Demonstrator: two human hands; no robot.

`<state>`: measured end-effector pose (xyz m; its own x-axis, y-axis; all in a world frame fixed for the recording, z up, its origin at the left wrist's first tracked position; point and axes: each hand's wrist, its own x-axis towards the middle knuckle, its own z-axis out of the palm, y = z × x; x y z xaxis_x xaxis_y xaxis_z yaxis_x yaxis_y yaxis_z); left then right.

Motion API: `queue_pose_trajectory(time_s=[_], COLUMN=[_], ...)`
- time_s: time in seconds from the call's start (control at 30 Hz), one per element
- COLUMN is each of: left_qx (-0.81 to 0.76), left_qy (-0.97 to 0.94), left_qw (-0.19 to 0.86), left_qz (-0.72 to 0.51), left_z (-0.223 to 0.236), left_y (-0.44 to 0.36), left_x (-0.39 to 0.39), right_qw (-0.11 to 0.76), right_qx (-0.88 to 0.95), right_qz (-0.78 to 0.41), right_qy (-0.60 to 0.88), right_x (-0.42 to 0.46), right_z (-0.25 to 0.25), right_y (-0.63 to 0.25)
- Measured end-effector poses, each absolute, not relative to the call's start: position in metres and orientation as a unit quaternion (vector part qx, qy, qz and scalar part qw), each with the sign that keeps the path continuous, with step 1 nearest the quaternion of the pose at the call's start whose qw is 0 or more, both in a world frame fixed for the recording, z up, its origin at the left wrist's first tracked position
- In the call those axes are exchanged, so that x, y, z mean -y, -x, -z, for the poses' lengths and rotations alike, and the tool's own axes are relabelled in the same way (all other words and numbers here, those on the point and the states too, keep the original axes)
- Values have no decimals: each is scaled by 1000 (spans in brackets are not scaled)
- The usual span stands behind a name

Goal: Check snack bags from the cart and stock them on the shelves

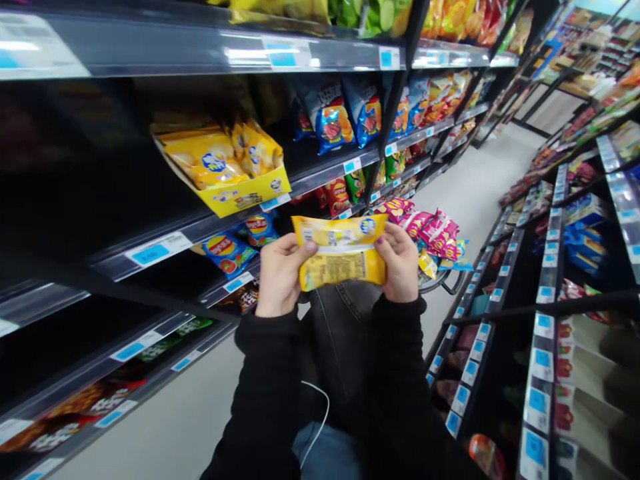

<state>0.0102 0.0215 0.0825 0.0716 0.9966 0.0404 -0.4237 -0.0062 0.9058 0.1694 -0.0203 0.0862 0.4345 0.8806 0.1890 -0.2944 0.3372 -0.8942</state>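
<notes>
Both hands hold a yellow snack bag [343,257] by its two short ends, in front of my knees. Its printed back, with a barcode and a block of small text, faces up. My left hand [283,270] pinches the left end, thumb on top. On the right end, my right hand [400,263] grips the same way, its fingers hidden behind the bag. Up and to the left, a yellow display box [245,195] of similar yellow bags [215,160] sits tilted on a shelf.
Shelves of blue chip bags [327,113] run along the left. Just beyond my right hand, a basket [447,283] holds several pink bags [437,233] and other packets. Another shelf row [545,320] borders the right. Pale aisle floor [460,180] stretches ahead. A white cord [325,407] hangs near my lap.
</notes>
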Motion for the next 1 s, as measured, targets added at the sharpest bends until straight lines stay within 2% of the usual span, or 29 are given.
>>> queue_pose_trajectory(time_s=[0.13,0.37,0.6,0.7,0.83,1.0], left_qx=[-353,-356,-374,-397,-422,-442], left_qy=[-427,-421,-369,-375,-424,-548], left_qw=[566,646,600,585,569,555], left_qz=[-611,-528,-603,-599,-564,-443], left_z=[-82,-80,-79,-75,-64,-55], left_y=[-8,-9,-14,-14,-10,-30], left_x=[-23,-25,-29,-32,-35,-27], right_qw=[676,715,706,705,649,551], right_qx=[376,341,348,347,405,493], right_qz=[-479,-422,-448,-447,-467,-472], right_qy=[415,440,424,426,443,480], right_x=[17,14,9,9,14,33], right_z=[-87,-85,-80,-79,-83,-81], right_y=[-162,-153,-141,-142,-164,-211])
